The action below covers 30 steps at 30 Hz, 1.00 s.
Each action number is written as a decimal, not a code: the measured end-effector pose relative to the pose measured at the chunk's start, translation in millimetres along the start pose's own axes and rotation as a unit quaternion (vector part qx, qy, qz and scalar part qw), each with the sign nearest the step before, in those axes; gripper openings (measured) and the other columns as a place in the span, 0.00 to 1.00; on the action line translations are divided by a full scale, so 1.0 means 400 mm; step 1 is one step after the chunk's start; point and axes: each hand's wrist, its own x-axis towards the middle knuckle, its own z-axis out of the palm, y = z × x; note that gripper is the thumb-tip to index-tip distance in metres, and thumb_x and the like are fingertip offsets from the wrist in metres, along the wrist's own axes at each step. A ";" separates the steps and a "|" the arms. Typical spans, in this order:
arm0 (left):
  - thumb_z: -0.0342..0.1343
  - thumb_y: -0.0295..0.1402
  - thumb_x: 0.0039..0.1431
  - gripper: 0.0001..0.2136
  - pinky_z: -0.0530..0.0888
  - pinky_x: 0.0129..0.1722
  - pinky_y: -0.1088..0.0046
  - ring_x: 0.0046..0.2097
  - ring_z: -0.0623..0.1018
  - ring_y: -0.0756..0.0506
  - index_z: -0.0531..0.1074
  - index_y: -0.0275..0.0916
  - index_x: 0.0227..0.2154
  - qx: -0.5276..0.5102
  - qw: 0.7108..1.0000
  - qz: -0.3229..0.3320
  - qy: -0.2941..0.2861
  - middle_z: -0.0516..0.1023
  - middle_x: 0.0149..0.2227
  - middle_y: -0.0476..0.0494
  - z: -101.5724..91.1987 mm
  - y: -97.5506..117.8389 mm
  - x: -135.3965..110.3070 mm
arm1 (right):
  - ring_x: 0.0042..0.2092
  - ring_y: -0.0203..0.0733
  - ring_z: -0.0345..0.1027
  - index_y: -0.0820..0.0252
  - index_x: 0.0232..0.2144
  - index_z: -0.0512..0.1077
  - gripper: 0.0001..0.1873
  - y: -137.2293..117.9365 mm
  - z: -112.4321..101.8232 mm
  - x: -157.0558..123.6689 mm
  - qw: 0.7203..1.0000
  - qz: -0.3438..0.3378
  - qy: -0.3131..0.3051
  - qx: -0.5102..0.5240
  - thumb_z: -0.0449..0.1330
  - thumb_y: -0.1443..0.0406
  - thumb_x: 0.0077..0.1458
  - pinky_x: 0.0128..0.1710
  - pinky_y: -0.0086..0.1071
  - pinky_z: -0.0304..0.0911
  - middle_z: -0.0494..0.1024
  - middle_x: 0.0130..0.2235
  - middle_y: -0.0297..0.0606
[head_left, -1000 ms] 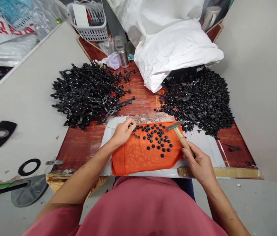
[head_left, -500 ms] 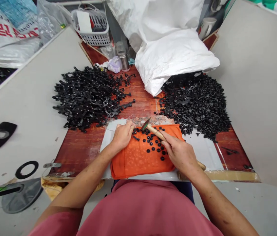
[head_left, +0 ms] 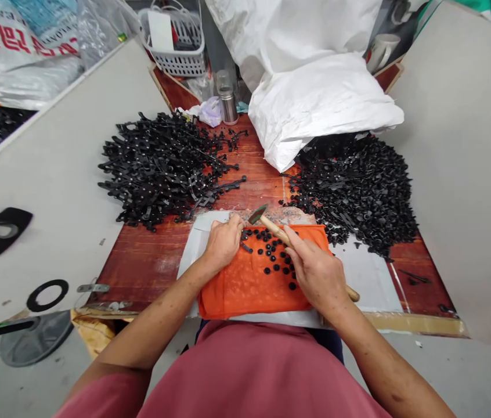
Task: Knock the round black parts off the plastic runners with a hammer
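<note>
My right hand grips the wooden handle of a small hammer, whose green-tinted head hovers just right of my left fingertips. My left hand rests on the left edge of an orange cloth, its fingers pinched on a small black strip piece at the cloth's upper left. Several small round black caps lie scattered on the cloth between my hands. The cloth lies on a white sheet on a red-brown wooden table.
A pile of black strip parts lies at the table's left and a pile of black round parts at its right. White sacks, a steel flask and a grey basket stand behind. Grey boards flank both sides.
My right hand swung the hammer from the cloth's right side leftward, bringing its head beside my left fingertips. My left hand stayed pinched at the cloth's upper left.
</note>
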 end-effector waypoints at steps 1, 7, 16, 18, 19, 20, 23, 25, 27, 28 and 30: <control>0.40 0.33 0.73 0.11 0.66 0.48 0.62 0.39 0.81 0.40 0.68 0.41 0.44 -0.001 1.000 -0.004 -0.003 0.81 0.36 0.41 0.002 0.001 0.000 | 0.33 0.44 0.76 0.49 0.70 0.62 0.27 -0.001 0.000 0.001 1.000 -0.001 -0.004 -0.006 0.49 0.60 0.72 0.29 0.35 0.64 0.84 0.42 0.41; 0.41 0.34 0.72 0.11 0.68 0.49 0.61 0.40 0.80 0.39 0.68 0.41 0.48 -0.060 0.998 0.025 -0.017 0.81 0.40 0.41 -0.029 -0.014 -0.011 | 0.31 0.44 0.74 0.49 0.69 0.64 0.26 0.005 0.005 0.025 0.996 -0.012 -0.044 -0.070 0.52 0.60 0.71 0.27 0.34 0.60 0.84 0.36 0.40; 0.51 0.40 0.70 0.14 0.66 0.54 0.64 0.51 0.77 0.41 0.76 0.49 0.54 -0.057 0.969 0.204 -0.130 0.81 0.49 0.43 -0.057 -0.085 -0.059 | 0.34 0.45 0.75 0.47 0.70 0.64 0.26 0.035 0.005 0.020 0.999 -0.009 -0.008 -0.031 0.49 0.60 0.72 0.28 0.36 0.60 0.84 0.43 0.41; 0.51 0.40 0.71 0.15 0.66 0.53 0.63 0.48 0.77 0.41 0.76 0.50 0.54 -0.043 0.974 0.197 -0.100 0.81 0.44 0.43 -0.044 -0.090 -0.070 | 0.35 0.46 0.76 0.48 0.69 0.64 0.26 0.040 -0.011 0.007 0.999 0.013 0.031 -0.001 0.49 0.59 0.72 0.31 0.35 0.63 0.84 0.45 0.41; 0.51 0.41 0.71 0.15 0.65 0.53 0.63 0.46 0.77 0.42 0.77 0.50 0.55 -0.034 0.976 0.197 -0.084 0.81 0.42 0.42 -0.039 -0.092 -0.076 | 0.37 0.46 0.76 0.48 0.69 0.65 0.26 0.044 -0.020 -0.001 0.999 0.020 0.048 0.016 0.50 0.59 0.72 0.32 0.35 0.64 0.84 0.46 0.41; 0.51 0.42 0.71 0.16 0.65 0.52 0.63 0.45 0.76 0.42 0.77 0.51 0.56 -0.023 0.978 0.197 -0.069 0.80 0.39 0.43 -0.036 -0.093 -0.081 | 0.38 0.46 0.77 0.48 0.69 0.65 0.26 0.048 -0.029 -0.009 0.997 0.024 0.058 0.032 0.50 0.60 0.72 0.34 0.34 0.66 0.84 0.46 0.41; 0.51 0.44 0.71 0.17 0.65 0.49 0.64 0.40 0.74 0.43 0.77 0.53 0.56 0.007 0.978 0.205 -0.043 0.76 0.34 0.44 -0.034 -0.093 -0.096 | 0.41 0.45 0.79 0.47 0.68 0.65 0.26 0.064 -0.044 -0.040 0.995 0.034 0.055 0.077 0.51 0.61 0.71 0.38 0.34 0.70 0.84 0.48 0.39; 0.51 0.44 0.71 0.16 0.65 0.46 0.65 0.39 0.74 0.44 0.78 0.52 0.55 0.012 0.978 0.207 -0.037 0.75 0.32 0.44 -0.031 -0.091 -0.104 | 0.43 0.45 0.80 0.46 0.68 0.65 0.26 0.075 -0.042 -0.064 0.993 0.047 0.034 0.102 0.51 0.61 0.71 0.41 0.35 0.72 0.83 0.52 0.38; 0.51 0.43 0.72 0.16 0.65 0.44 0.66 0.38 0.75 0.44 0.79 0.50 0.55 0.005 0.981 0.189 -0.031 0.76 0.32 0.44 -0.025 -0.084 -0.114 | 0.47 0.45 0.80 0.46 0.68 0.65 0.25 0.085 -0.033 -0.090 0.991 0.063 0.019 0.119 0.51 0.61 0.71 0.43 0.36 0.73 0.81 0.57 0.38; 0.51 0.43 0.72 0.16 0.66 0.44 0.66 0.38 0.76 0.44 0.78 0.49 0.55 -0.005 0.985 0.172 -0.026 0.78 0.33 0.44 -0.021 -0.079 -0.119 | 0.48 0.46 0.80 0.46 0.68 0.66 0.25 0.090 -0.028 -0.103 0.989 0.072 0.014 0.125 0.51 0.61 0.71 0.44 0.37 0.74 0.80 0.58 0.37; 0.50 0.41 0.72 0.16 0.67 0.45 0.66 0.40 0.78 0.43 0.77 0.48 0.56 -0.039 0.991 0.128 -0.013 0.82 0.37 0.44 -0.014 -0.062 -0.129 | 0.50 0.47 0.80 0.46 0.68 0.66 0.25 0.098 -0.018 -0.129 0.986 0.091 0.006 0.139 0.51 0.60 0.71 0.46 0.37 0.75 0.79 0.60 0.37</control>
